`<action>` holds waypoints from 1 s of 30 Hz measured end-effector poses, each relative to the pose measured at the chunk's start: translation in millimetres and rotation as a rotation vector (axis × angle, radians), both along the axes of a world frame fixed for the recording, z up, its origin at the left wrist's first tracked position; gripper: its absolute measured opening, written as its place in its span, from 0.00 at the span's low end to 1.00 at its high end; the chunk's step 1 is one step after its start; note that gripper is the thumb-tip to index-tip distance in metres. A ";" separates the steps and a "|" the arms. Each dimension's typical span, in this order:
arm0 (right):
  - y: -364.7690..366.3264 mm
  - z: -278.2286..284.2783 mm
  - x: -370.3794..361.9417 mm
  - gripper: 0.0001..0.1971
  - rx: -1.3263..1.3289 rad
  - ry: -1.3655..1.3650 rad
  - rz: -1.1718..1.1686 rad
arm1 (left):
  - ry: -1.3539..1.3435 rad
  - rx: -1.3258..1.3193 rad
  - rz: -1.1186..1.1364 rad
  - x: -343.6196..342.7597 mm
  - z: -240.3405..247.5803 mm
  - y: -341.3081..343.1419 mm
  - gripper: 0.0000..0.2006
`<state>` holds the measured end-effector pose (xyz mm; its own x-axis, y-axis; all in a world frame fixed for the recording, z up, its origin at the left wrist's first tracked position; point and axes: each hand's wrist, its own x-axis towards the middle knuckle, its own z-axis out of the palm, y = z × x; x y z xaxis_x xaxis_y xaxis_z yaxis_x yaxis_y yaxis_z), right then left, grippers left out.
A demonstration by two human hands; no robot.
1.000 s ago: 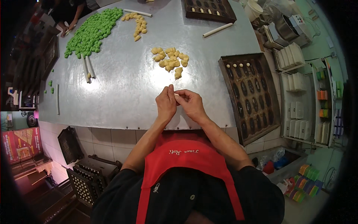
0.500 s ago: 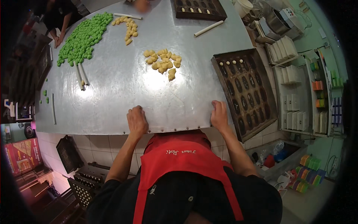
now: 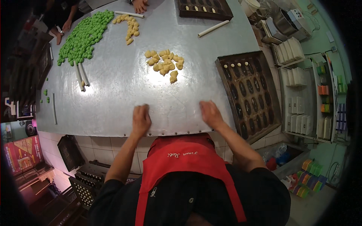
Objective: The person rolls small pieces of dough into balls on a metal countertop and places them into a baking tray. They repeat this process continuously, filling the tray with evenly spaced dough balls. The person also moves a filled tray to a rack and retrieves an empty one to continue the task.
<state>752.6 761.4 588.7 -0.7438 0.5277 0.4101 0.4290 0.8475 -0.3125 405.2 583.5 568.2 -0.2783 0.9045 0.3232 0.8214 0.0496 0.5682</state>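
Note:
My left hand [image 3: 141, 119] is on the metal tabletop [image 3: 105, 113] near its front edge, knuckles up and fingers curled under. My right hand [image 3: 211, 114] is similarly curled, a short way in from the near corner of the baking tray. Whatever either hand may hold is hidden beneath the fingers. Beyond both hands lies a loose heap of yellow dough pieces [image 3: 164, 64]. On the right, the dark baking tray [image 3: 247, 100] has rows of oval hollows, with several small pale dough balls [image 3: 239, 64] along its far end.
Green dough balls [image 3: 81, 39] cover the far left, beside more yellow dough pieces [image 3: 132, 28]. White rods [image 3: 213, 28] lie about the table. Another dark tray [image 3: 205, 13] sits at the far edge. Another person's hands [image 3: 62, 32] are at the far left; a further hand [image 3: 140, 6] shows at the top.
My right hand has moved left, away from the tray, and its fingers have curled in. My left hand has shifted slightly right. At the far edge, another person's hand has come to rest flatter on the table.

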 end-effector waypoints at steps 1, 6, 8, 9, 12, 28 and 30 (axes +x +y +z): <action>-9.2 -6.6 5.3 0.16 0.007 -0.024 0.049 | 0.013 0.014 -0.038 14.3 -1.9 -3.5 0.16; -2.1 2.9 -80.1 0.16 -0.126 0.013 0.079 | -0.029 0.027 -0.063 50.2 13.1 86.3 0.12; 29.5 4.7 -86.7 0.15 -0.104 0.041 0.084 | 0.021 0.047 -0.046 30.4 7.3 103.2 0.12; 47.2 11.8 -81.8 0.15 -0.068 0.082 0.089 | 0.045 0.078 -0.048 6.1 9.0 102.0 0.12; 51.0 11.3 -32.7 0.14 -0.004 0.062 -0.023 | 0.023 0.018 0.053 -14.2 22.1 58.6 0.09; 51.9 10.9 -66.1 0.09 -0.023 0.028 0.087 | 0.104 0.039 0.030 -28.5 24.4 72.1 0.07; 39.2 17.1 -39.1 0.09 -0.035 0.029 0.020 | 0.084 0.035 0.089 -27.9 24.2 38.7 0.06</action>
